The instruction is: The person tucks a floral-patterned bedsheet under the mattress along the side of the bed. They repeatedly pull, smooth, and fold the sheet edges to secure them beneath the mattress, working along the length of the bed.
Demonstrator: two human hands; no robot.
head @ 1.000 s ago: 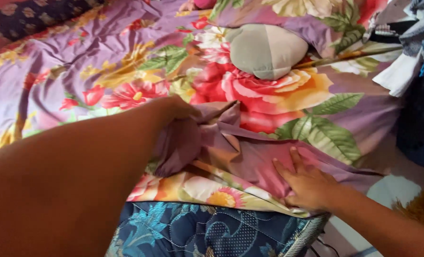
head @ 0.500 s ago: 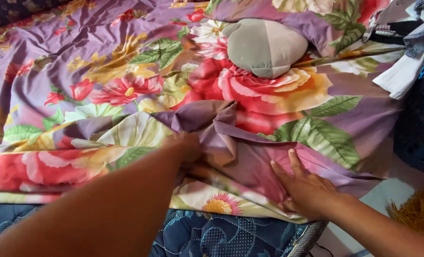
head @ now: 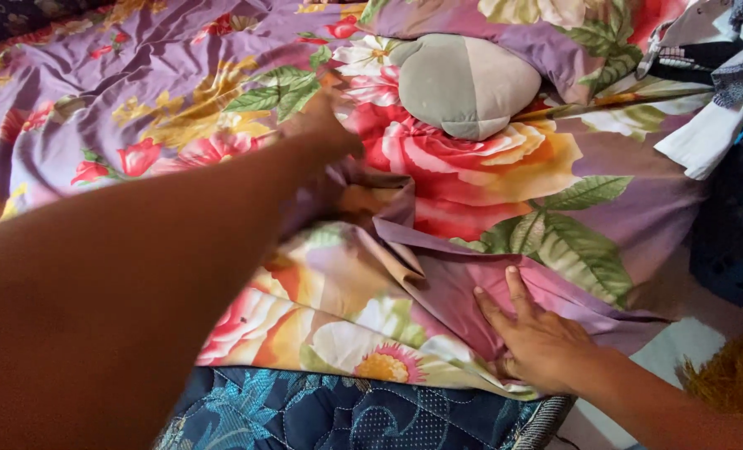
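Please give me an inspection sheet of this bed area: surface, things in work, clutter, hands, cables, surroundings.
Surface: blue quilted mattress, its near edge uncovered.
Things in work: floral bedsheet, purple with red and yellow roses, wrinkled, bunched in folds at the middle.
Clutter: grey round cushion lying on the sheet; pile of clothes at the right edge.
Hands: left hand reaches across onto the bunched sheet, blurred, grip unclear; right hand lies flat, fingers spread, pressing the sheet near the mattress edge.
Cables: nothing seen.
Surroundings: dark blue basket and a yellow fuzzy item on the right.
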